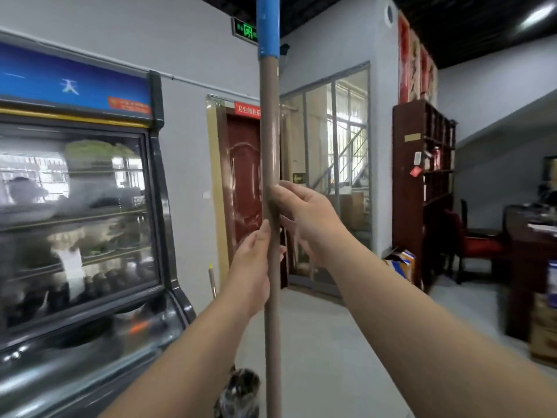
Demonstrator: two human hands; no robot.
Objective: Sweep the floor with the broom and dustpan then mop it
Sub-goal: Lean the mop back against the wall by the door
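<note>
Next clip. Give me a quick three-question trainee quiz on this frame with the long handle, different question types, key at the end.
1. True or false: both hands are on the upright brown handle.
2. Which hand sits higher on it? A) left hand B) right hand
3. Fill in: the top of the handle has a ____ sleeve.

Key: 1 true; 2 B; 3 blue. The handle's lower end runs out of view, so the frame does not show whether it is the broom or the mop.

Two hands, the left hand [251, 260] and the right hand [304, 215], share one upright pole [270, 140]. One glass-fronted fridge [78, 206] stands left, one red door [244, 188] far, and one dark shelf unit [422, 188] and one red chair [476, 245] right
</note>
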